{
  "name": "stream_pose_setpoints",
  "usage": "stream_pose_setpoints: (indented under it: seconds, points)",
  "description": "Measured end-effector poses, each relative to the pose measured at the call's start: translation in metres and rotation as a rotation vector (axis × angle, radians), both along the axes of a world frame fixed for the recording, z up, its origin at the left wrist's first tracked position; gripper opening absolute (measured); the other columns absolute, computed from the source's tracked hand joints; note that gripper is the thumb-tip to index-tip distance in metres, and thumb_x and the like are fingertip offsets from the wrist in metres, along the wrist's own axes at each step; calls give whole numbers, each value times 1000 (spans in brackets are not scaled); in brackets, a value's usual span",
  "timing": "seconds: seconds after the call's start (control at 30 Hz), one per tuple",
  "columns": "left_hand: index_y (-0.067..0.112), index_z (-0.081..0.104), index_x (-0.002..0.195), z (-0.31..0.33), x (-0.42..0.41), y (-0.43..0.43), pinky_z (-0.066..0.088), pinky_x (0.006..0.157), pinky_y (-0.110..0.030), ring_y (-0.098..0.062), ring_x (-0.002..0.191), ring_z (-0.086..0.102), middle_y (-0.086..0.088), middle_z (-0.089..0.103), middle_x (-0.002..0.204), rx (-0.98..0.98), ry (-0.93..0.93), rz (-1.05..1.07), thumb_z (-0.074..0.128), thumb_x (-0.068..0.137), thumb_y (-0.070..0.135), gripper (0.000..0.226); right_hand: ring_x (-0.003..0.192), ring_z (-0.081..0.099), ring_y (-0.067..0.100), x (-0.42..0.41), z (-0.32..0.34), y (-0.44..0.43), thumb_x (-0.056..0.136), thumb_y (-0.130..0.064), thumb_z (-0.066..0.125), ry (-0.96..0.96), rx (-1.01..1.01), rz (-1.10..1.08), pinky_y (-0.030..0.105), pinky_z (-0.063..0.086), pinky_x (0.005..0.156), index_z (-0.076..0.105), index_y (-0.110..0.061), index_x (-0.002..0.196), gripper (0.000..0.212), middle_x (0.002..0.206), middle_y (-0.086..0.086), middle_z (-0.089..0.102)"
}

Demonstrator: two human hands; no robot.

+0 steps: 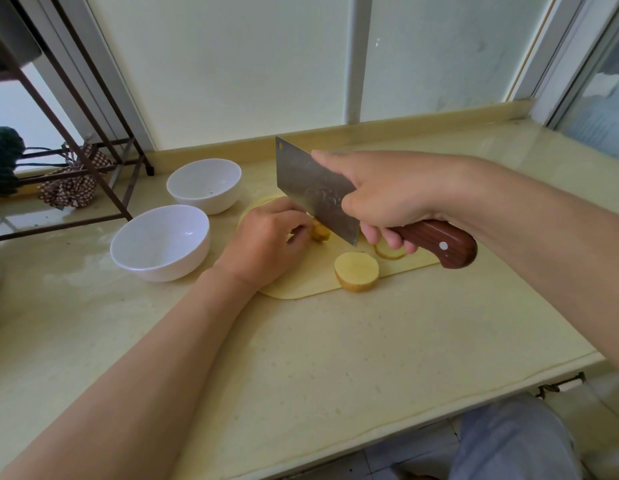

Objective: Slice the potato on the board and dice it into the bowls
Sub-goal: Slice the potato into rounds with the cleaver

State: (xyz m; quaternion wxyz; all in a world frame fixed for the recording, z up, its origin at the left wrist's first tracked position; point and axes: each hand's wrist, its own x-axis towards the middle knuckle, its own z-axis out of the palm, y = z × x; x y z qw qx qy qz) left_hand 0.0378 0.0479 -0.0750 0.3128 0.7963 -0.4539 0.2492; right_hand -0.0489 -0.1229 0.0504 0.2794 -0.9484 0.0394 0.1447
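On the yellow board (311,284), your left hand (266,240) pinches a small potato piece (320,234), and your right hand (387,192) grips the cleaver (315,188), blade at that piece. A potato half (356,271) lies nearby; two white bowls (159,242) stand left of the board.

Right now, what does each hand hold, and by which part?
The right hand grips the cleaver where its wooden handle meets the blade. The left hand holds a small potato piece on the board, curled fingertips on its side away from the blade.
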Motion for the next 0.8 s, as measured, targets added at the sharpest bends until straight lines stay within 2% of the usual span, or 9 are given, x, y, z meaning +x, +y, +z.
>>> stream_pose_setpoints:
  seconds: [0.3,0.5,0.8]
  points:
    - [3,76,82,-2,2,4,52,66,-30,-19,67,64,-8,70,86,-24,22,7,68,77,-1,10,39,57,21,15,-3,11,98,-4,34,12,-52,36,28,50,43,-2,-52,162,88,75,18,70]
    - [4,75,81,-4,5,6,52,64,-34,-18,68,63,-6,70,85,-22,35,13,68,77,1,9,51,61,29,22,-9,20,99,-7,33,39,-97,65,34,56,48,-2,-52,161,85,86,25,73]
    - [5,75,82,-5,8,7,52,64,-34,-19,68,63,-5,70,86,-6,47,21,67,78,2,10,52,61,27,26,-26,24,97,-4,33,34,-31,29,33,55,48,-5,-54,160,89,90,23,71]
